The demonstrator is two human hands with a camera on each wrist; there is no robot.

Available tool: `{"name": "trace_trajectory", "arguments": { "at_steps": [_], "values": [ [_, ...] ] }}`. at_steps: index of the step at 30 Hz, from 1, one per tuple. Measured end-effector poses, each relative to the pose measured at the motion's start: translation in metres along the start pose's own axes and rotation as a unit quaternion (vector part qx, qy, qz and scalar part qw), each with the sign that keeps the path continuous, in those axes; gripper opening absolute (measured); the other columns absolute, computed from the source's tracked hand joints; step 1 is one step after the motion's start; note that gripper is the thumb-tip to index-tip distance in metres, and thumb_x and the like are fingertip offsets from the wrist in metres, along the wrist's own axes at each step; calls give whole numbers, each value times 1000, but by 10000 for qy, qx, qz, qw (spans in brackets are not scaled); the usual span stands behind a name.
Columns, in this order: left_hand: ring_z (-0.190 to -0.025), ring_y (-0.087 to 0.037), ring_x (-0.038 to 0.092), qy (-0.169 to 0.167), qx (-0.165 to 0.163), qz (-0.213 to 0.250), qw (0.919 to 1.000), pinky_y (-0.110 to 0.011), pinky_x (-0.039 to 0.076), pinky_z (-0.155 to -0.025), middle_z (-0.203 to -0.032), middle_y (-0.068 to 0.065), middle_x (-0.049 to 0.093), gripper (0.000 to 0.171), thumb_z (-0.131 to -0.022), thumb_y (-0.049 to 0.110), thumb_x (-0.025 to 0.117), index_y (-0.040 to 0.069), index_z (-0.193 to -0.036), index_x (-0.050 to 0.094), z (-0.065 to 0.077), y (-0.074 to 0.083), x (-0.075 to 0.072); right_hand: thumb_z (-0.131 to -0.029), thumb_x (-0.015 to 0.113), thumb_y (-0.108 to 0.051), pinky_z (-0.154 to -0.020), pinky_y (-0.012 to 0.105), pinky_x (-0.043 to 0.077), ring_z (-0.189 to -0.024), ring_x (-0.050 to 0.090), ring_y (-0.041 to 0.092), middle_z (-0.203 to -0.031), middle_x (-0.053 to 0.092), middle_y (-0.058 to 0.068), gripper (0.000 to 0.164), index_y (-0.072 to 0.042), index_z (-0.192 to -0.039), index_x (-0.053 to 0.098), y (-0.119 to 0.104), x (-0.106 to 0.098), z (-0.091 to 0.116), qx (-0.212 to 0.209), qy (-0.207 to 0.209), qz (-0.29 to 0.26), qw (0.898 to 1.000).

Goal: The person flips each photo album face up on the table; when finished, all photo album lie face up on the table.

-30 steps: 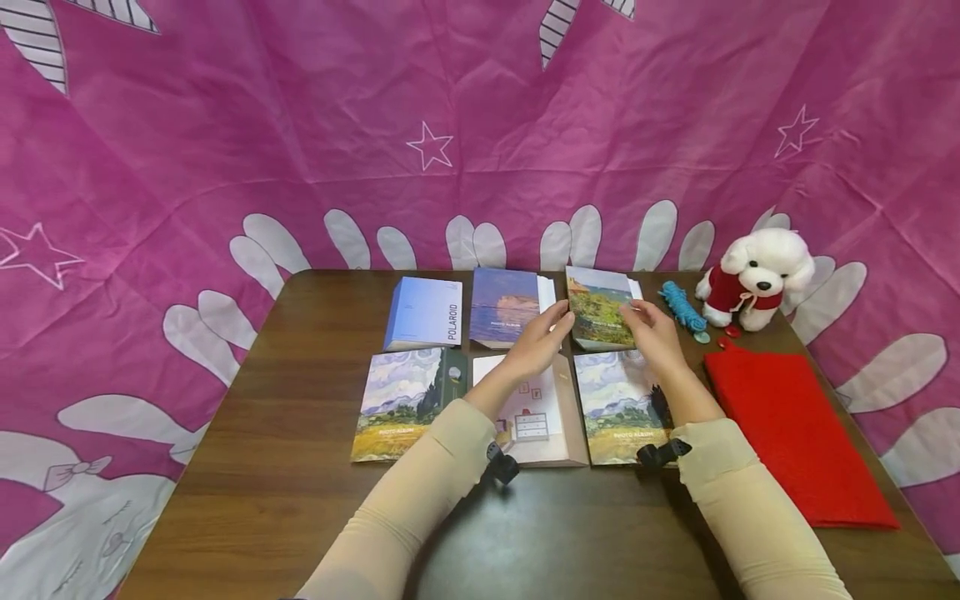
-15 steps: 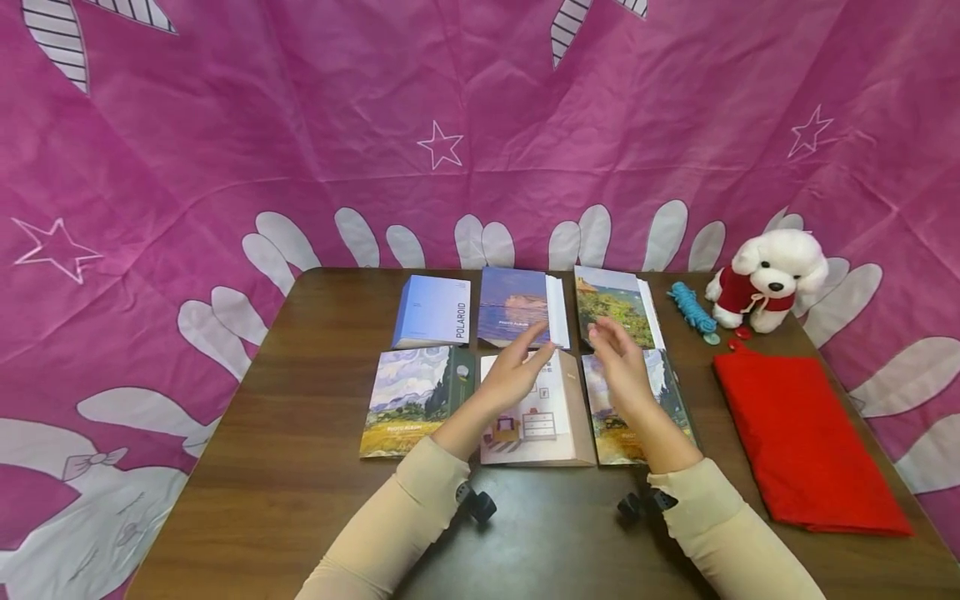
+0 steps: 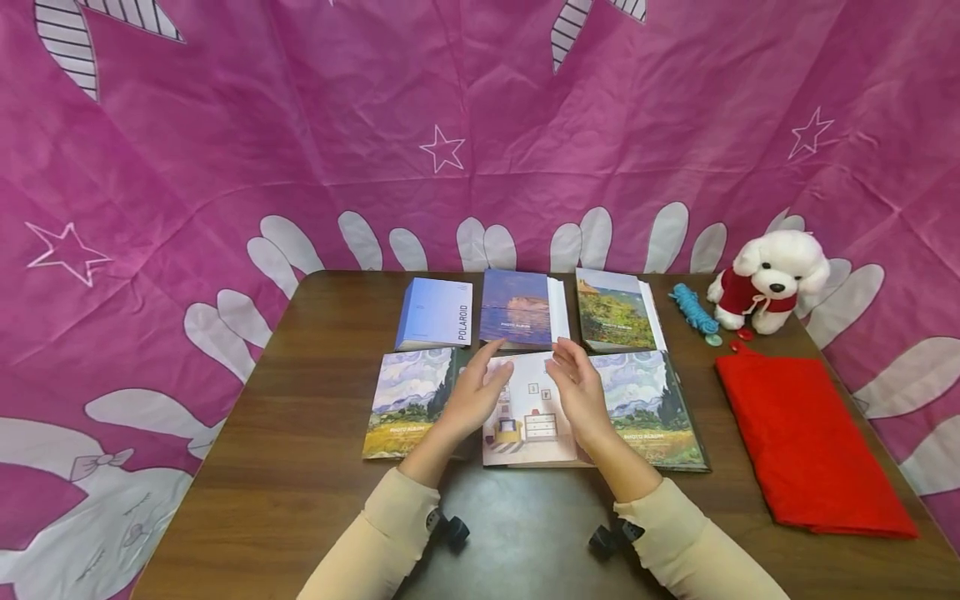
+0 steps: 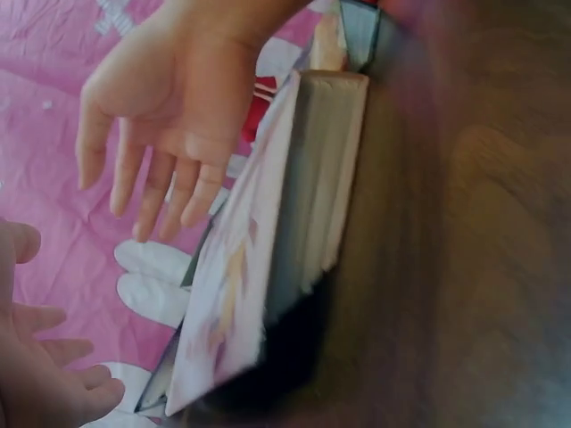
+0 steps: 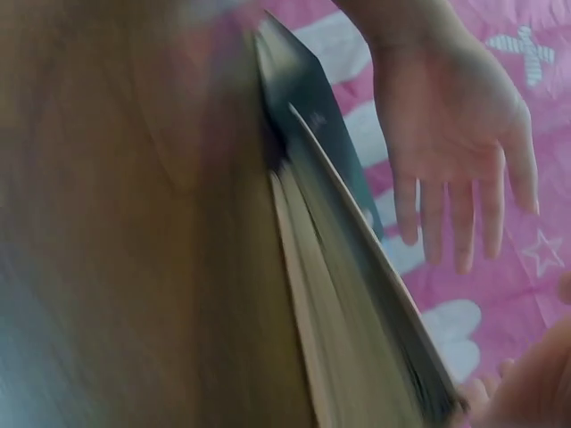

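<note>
Both hands hover over a white photo album [image 3: 528,417] with a drawn armchair and dresser on its cover, in the front row's middle. My left hand [image 3: 474,398] is over its left side, fingers loosely spread and holding nothing. Over its right side, my right hand [image 3: 581,398] has relaxed fingers and an empty palm. The white album's page edges [image 4: 317,178] show in the left wrist view. To either side lie two matching landscape-painting albums, one on the left [image 3: 408,404] and one on the right [image 3: 645,408]; each hand partly covers the near edge of one.
Behind are a blue Polaroid album [image 3: 438,310], a seascape album [image 3: 516,307] and a green garden album [image 3: 618,310]. On the right lie a folded red cloth [image 3: 810,442], blue cord [image 3: 693,310] and small discs [image 3: 744,333], beside a white plush dog [image 3: 776,279].
Both hands have left the green garden album at the back right and moved leftward and nearer to the person, over the white album. The head view has shifted slightly.
</note>
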State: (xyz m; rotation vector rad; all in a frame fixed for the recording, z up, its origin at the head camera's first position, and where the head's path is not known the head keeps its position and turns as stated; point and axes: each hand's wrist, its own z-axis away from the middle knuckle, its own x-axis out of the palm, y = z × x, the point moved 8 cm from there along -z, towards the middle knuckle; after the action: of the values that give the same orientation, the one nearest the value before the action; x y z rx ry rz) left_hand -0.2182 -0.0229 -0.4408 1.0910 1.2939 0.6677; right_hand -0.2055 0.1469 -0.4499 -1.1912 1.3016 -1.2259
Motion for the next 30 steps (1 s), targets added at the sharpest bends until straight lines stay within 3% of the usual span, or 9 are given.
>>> {"name": "trace_trajectory", "arguments": {
  "at_steps": [5, 10, 14, 20, 23, 26, 30],
  "values": [
    [-150, -37, 27, 232, 117, -165, 9995, -62, 22, -119, -164, -15, 28, 60, -106, 36, 50, 10, -158, 35, 8, -6, -12, -103, 58, -16, -117, 53, 32, -143, 39, 36, -154, 41, 20, 53, -3, -151, 40, 2, 22, 6, -101, -235, 221, 9994],
    [-146, -39, 33, 482, 97, -143, 9987, -59, 28, -117, -163, -17, 29, 59, -106, 32, 52, 5, -156, 36, 16, -18, -31, -101, 60, -12, -116, 57, 31, -143, 38, 40, -155, 39, 22, 53, 0, -149, 42, 6, 43, 12, -79, -226, 146, 9996],
    [-147, -39, 31, 739, -41, 86, 9972, -55, 26, -120, -161, -20, 32, 57, -106, 28, 53, 2, -155, 37, 25, -35, -52, -101, 60, -12, -119, 53, 28, -145, 35, 41, -156, 37, 25, 54, 1, -150, 41, 13, 64, 17, 90, -437, 18, 9990],
    [-144, -41, 37, 1040, -371, 407, 9930, -52, 31, -117, -161, -21, 32, 53, -108, 25, 49, 1, -154, 37, 44, -58, -85, -102, 60, -15, -122, 45, 22, -150, 25, 39, -161, 27, 26, 60, -1, -154, 35, 21, 98, 28, 329, -985, 12, 9946],
    [-143, -40, 38, 1091, -474, 127, 9928, -53, 33, -117, -162, -20, 30, 53, -108, 26, 49, 1, -154, 38, 53, -70, -99, -103, 59, -18, -123, 45, 19, -152, 20, 36, -164, 22, 22, 63, -3, -156, 31, 25, 115, 33, 409, -1323, 81, 9903],
    [-146, -40, 33, 1090, -715, -390, 9907, -57, 26, -119, -163, -18, 29, 55, -107, 31, 50, 2, -153, 40, 64, -82, -112, -103, 59, -22, -123, 50, 17, -152, 17, 37, -166, 21, 19, 64, -5, -158, 30, 27, 129, 37, 531, -1621, 228, 9851],
    [-150, -41, 23, 848, -1059, -719, 9881, -59, 17, -121, -165, -18, 25, 61, -106, 35, 52, 0, -154, 38, 74, -95, -120, -102, 60, -28, -120, 59, 19, -152, 19, 39, -165, 26, 15, 61, -10, -156, 37, 31, 137, 40, 828, -1534, 452, 9837]
  ]
}}
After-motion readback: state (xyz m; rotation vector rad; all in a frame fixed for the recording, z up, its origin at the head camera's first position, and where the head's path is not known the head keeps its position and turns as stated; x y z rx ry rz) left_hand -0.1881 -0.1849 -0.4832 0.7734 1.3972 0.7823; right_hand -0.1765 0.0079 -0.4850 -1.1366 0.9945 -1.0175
